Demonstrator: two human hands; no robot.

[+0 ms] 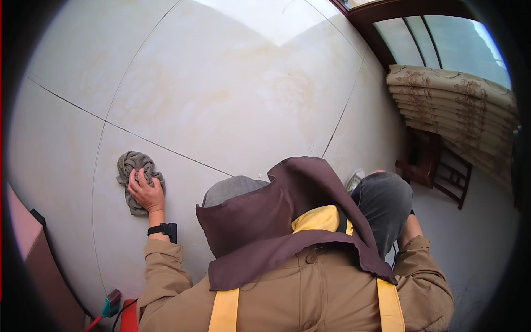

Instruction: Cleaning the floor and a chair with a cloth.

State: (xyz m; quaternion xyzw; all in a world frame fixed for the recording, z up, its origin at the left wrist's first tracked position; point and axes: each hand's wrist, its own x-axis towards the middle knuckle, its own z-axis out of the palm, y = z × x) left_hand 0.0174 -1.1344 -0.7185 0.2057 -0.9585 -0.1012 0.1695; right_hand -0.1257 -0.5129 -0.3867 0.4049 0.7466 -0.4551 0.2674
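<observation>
My left hand rests on a crumpled grey cloth on the tiled floor, its fingers bent into the folds. The cloth lies bunched to the left of my knees, close to a dark joint between tiles. On the right, my forearm passes behind my bent knee. The knee hides nearly all of my right hand, so what it holds or touches does not show. A brown apron with yellow straps hangs across my lap.
At lower left stand a pink box-like piece and a broom with a red handle. A small dark wooden chair is at right, below a patterned curtain and a wood-framed glass door. Sunlight falls on the far floor.
</observation>
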